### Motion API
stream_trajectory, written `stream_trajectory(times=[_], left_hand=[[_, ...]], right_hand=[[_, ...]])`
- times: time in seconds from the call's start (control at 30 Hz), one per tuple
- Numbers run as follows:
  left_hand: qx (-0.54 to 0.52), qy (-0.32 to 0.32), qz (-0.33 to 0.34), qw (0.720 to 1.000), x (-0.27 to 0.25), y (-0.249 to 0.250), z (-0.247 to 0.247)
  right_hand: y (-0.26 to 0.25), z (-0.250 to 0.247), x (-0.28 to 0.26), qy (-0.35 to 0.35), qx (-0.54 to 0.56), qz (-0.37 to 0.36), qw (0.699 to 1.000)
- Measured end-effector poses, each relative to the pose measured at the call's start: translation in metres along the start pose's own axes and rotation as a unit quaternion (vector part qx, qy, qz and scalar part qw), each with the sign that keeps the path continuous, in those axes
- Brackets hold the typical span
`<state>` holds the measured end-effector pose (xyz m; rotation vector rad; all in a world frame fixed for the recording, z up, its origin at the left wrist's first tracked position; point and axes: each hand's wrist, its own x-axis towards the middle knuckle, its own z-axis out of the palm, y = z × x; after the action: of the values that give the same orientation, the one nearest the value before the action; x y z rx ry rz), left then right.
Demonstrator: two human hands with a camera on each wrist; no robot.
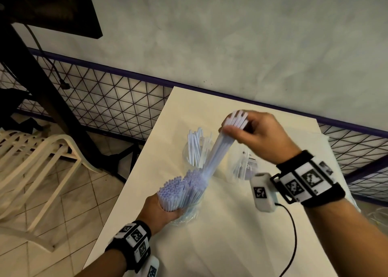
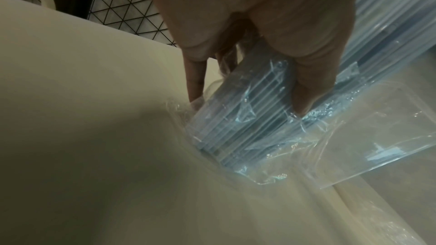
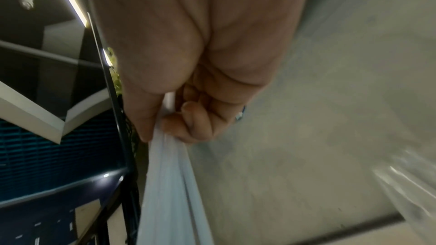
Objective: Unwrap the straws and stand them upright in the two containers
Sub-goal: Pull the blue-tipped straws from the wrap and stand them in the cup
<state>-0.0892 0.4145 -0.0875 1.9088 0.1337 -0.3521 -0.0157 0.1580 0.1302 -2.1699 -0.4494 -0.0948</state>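
Note:
My left hand (image 1: 168, 210) grips a thick bundle of pale blue straws (image 1: 178, 189), tilted, its lower end inside clear plastic wrap (image 2: 306, 152) resting on the table. In the left wrist view my left hand (image 2: 250, 102) curls thumb and fingers round the wrapped bundle (image 2: 235, 129). My right hand (image 1: 237, 126) grips a handful of straws (image 1: 216, 153) by their upper ends, their lower ends still among the bundle. The right wrist view shows my right hand (image 3: 162, 135) pinching those straws (image 3: 169, 183). Behind stand two clear containers: the left one (image 1: 189, 153) holds several upright straws, the right one (image 1: 241, 165) a few.
The cream table (image 1: 231, 245) has its left edge near my left wrist. A black cable (image 1: 291, 224) hangs from the right wrist camera. Loose clear plastic (image 1: 375, 213) lies at the table's right. A wire mesh fence (image 1: 109, 100) and a plastic chair (image 1: 42, 161) stand left.

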Motion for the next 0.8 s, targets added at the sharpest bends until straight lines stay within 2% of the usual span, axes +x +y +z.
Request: stream_trajectory(times=[0.13,0.27,0.43,0.63,0.73,0.8], left_hand=[[-0.005,0.004,-0.001,1.000,-0.002,0.003,0.000],[-0.007,0.002,-0.014,1.000,-0.002,0.002,0.000],[-0.006,0.006,-0.014,1.000,-0.002,0.002,0.001],[-0.007,0.004,-0.021,1.000,-0.002,0.000,-0.001],[-0.012,0.001,-0.019,1.000,-0.002,0.001,-0.001],[-0.010,0.001,-0.017,1.000,-0.002,0.002,-0.001]], right_hand=[[-0.020,-0.029,0.020,0.036,0.016,-0.038,0.999],[-0.017,-0.034,0.043,0.045,0.004,-0.049,0.998],[0.012,-0.004,0.061,-0.018,-0.042,-0.008,0.999],[0.045,0.024,0.051,-0.077,-0.139,0.064,0.985],[0.047,0.020,0.038,-0.071,-0.179,0.054,0.980],[0.047,0.019,0.028,-0.119,-0.205,0.042,0.971]])
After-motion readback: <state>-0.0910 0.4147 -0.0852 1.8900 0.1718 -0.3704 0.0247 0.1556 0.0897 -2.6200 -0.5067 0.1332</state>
